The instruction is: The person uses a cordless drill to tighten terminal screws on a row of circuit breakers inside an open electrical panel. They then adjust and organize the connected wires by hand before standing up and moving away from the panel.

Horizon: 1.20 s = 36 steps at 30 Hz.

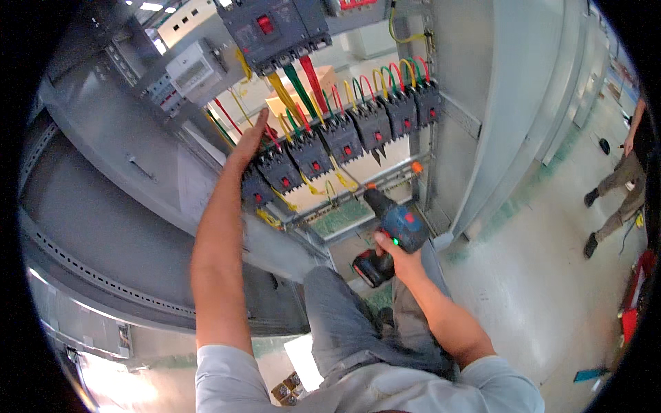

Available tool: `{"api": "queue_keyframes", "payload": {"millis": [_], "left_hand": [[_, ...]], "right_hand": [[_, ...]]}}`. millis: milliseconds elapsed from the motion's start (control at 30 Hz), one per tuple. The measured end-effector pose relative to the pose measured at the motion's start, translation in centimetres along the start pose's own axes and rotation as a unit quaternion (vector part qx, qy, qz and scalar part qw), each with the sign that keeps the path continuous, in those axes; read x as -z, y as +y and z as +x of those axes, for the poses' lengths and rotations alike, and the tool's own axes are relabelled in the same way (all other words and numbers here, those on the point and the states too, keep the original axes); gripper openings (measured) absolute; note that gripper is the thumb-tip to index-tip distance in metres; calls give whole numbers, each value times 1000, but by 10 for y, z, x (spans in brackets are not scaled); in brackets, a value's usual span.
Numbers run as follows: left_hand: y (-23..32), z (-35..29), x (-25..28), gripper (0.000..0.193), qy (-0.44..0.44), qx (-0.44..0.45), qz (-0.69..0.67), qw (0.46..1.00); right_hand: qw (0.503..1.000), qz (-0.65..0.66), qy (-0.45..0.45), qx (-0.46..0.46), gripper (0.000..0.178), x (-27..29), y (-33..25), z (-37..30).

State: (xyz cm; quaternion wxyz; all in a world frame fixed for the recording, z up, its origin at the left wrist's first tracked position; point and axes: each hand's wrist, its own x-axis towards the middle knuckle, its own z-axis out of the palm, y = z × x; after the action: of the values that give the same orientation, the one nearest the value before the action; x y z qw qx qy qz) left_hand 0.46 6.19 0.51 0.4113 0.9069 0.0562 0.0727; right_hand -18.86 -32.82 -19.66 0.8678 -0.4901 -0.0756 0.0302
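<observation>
My right hand is wrapped round the grip of a blue and black cordless drill, whose green light glows. The drill's nose points up and left at the lower side of a row of dark grey circuit breakers with red switches. Its long thin bit ends near the breakers' lower edge; the exact contact is too small to tell. At the row's upper left, my left hand reaches past the top edge beside red wires. One digit is stretched upward; the others are partly hidden. I see nothing held in it.
Above the row sits a large breaker with yellow, green and red busbars. A white meter is at upper left. Grey cabinet walls flank me. Another person stands on the floor at right.
</observation>
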Motion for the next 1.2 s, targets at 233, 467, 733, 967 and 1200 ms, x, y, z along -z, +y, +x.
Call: {"api": "queue_keyframes", "payload": {"millis": [233, 467, 733, 967, 1200], "left_hand": [[7, 0, -5, 111, 41, 42, -33, 998], [21, -6, -15, 120, 117, 56, -37, 991], [27, -12, -10, 100, 36, 77, -119, 989], [43, -11, 2, 72, 5, -22, -77, 997], [58, 5, 19, 81, -146, -53, -17, 988]], "right_hand": [[999, -7, -34, 6, 18, -18, -1, 8], [999, -25, -44, 12, 15, -20, -1, 12], [999, 13, -37, -21, 14, -15, -8, 17], [999, 13, -38, -21, 14, -14, -4, 12], [997, -61, -36, -27, 25, -4, 5, 9]]}}
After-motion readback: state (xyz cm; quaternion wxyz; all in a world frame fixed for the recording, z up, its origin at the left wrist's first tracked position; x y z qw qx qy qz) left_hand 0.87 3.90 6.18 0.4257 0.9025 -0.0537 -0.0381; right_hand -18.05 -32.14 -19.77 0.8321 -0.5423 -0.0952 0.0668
